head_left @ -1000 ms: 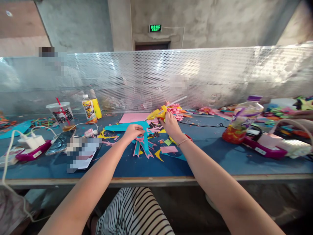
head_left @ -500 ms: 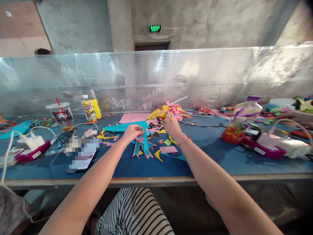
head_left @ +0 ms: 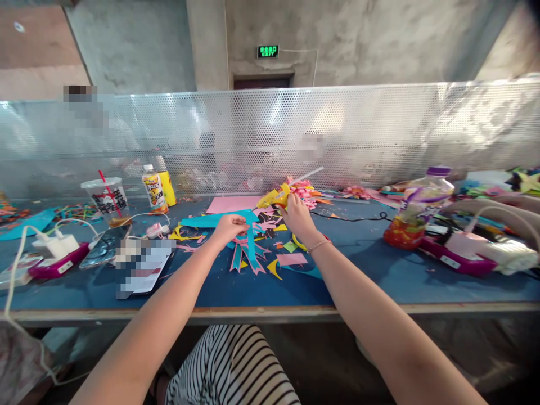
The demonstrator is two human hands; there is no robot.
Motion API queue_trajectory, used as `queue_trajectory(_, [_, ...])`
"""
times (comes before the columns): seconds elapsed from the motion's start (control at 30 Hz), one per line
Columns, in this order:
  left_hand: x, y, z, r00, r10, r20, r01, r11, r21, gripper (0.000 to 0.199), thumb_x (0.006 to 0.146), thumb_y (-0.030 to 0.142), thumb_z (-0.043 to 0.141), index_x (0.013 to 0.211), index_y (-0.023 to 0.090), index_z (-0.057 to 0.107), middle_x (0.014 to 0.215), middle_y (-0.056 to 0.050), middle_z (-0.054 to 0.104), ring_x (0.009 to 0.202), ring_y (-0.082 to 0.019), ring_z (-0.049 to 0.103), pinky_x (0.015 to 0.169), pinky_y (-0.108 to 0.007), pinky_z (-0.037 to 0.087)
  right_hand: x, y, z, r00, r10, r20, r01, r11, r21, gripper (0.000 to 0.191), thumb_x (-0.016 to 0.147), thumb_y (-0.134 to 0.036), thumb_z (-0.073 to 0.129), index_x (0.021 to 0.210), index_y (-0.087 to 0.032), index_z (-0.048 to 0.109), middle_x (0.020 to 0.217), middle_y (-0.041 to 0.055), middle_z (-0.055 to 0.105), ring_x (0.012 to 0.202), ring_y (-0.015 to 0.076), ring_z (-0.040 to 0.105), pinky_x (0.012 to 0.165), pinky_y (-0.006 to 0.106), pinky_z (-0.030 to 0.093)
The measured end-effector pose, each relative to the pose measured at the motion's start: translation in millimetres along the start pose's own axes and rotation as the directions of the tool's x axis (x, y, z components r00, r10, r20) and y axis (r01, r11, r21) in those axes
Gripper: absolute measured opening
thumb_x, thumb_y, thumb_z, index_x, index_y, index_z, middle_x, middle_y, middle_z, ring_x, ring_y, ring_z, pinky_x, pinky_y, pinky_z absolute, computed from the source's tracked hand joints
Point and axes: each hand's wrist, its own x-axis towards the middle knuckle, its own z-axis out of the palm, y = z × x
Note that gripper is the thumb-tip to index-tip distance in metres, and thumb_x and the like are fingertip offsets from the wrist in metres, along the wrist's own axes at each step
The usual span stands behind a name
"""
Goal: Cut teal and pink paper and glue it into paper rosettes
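My right hand (head_left: 296, 212) is wrapped round a yellow hot glue gun (head_left: 274, 197), with a white glue stick (head_left: 310, 175) jutting from its back. The gun's nozzle points left, toward my other hand. My left hand (head_left: 231, 228) pinches a blue paper strip (head_left: 250, 239) near its upper end. Below that hand lies a blue and pink paper ribbon piece (head_left: 243, 256) with notched tails. A long blue paper sheet (head_left: 202, 219) stretches behind my left hand. Pink and yellow scraps surround the ribbon piece, among them a pink rectangle (head_left: 292, 259).
Left are a plastic cup (head_left: 107, 197), a drink bottle (head_left: 154, 188), phones (head_left: 147, 267) and a purple power strip (head_left: 59, 261). Right stand a purple-capped bottle (head_left: 415, 208) and another power strip (head_left: 455, 256). Another person's arm (head_left: 502, 208) reaches in there. A perforated metal screen (head_left: 261, 135) runs behind.
My hands keep nearly the same positions, with the glue gun and blue strip still held. At the far right, the other person's arm has come further into view, toward the left.
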Motion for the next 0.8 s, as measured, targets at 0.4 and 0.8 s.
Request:
queue_trajectory(0.4, [7.6,-3.3,-8.7,0.998,-0.014,-0.061,0.004,0.986,-0.168,0.018,0.058,0.016,0.066,0.070,0.013,0.053,0.053,0.002,0.055,0.047,-0.008,0.053,0.049,-0.021,0.045,-10.4,25.8,-5.6,0.859,0.392,0.328,-0.323,0.914,-0.246,0.043,0.066,-0.025,0.060,0.104,-0.008,0.048,0.104,0.0197,0.051,0.098,0.0342,0.050,0.079,0.047,0.040])
queue_trajectory(0.8, [6.4,0.1,-10.3,0.999,-0.042,-0.031,0.027,0.924,-0.381,0.018,0.056,0.015,0.066,0.065,0.014,0.050,0.053,0.004,0.051,0.048,-0.006,0.052,0.052,-0.019,0.045,-12.8,-64.1,-20.5,0.824,-0.561,0.082,0.394,0.670,0.629,0.017,0.081,-0.018,0.047,0.090,-0.021,0.061,0.098,0.0061,0.052,0.088,0.0145,0.053,0.080,0.030,0.044])
